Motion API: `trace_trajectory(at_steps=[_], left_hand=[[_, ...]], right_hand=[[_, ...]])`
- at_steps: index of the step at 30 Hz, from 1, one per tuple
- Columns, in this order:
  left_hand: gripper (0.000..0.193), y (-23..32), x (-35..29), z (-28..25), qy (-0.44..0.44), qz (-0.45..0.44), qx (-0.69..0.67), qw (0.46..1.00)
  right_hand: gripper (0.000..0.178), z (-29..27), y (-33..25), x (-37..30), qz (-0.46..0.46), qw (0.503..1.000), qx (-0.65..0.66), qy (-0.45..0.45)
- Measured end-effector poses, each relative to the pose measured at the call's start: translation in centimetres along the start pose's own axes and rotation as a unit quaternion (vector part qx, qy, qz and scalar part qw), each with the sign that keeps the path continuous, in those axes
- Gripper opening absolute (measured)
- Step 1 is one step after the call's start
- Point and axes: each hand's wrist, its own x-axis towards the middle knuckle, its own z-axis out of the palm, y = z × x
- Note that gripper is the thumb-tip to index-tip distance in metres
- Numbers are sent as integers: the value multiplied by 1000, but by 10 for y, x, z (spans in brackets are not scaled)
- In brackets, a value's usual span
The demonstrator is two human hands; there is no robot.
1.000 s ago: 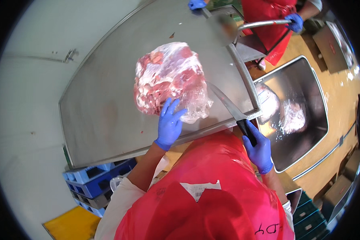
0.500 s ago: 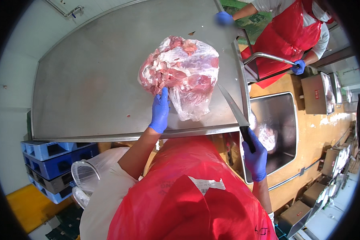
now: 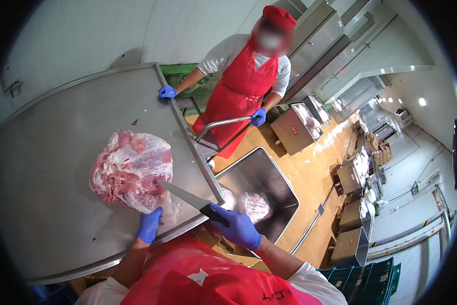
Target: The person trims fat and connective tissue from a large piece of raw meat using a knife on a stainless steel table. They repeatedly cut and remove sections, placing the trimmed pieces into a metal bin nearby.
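A large piece of raw meat (image 3: 121,170), partly covered by clear plastic wrap (image 3: 173,209), lies on the steel table (image 3: 45,188). My left hand (image 3: 149,225), in a blue glove, is closed at the near edge of the meat, its fingers on the wrap there; the fingertips are partly hidden. A knife (image 3: 185,195) with a long blade and a black handle is held in my right hand (image 3: 238,226), also gloved in blue. The blade points left over the table, and its tip meets the right side of the meat.
Beyond the table's right edge stands a steel tub (image 3: 284,201) with wrapped meat (image 3: 255,206) inside. A co-worker in a red apron (image 3: 238,91) grips a cart handle (image 3: 226,122) and touches the table's far corner. Further steel bins (image 3: 292,129) and green crates (image 3: 363,279) stand right.
The view has swung right and up, showing more of the room. My right hand has brought the knife tip onto the meat. My left hand has shifted to its near edge.
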Motion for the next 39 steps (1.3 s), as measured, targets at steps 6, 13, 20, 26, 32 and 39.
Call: trace_trajectory(at_steps=[6,13,20,26,32,39], left_hand=[[35,7,-33,-44,-28,127,65,989],[30,40,-58,-142,19,9,372,928],[34,14,65,-235,143,142,106,974],[38,107,82,-160,122,96,-141,978],[39,110,129,-180,74,56,-110,990],[38,108,171,-190,41,70,-6,997]], right_hand=[[64,-14,-14,-11,39,999,7,-23],[61,-12,0,-22,18,998,26,46],[52,-30,3,-2,-13,999,14,43],[52,-47,16,24,34,999,10,-5],[50,-31,4,6,65,998,20,-13],[51,-33,-34,6,182,978,96,-24]])
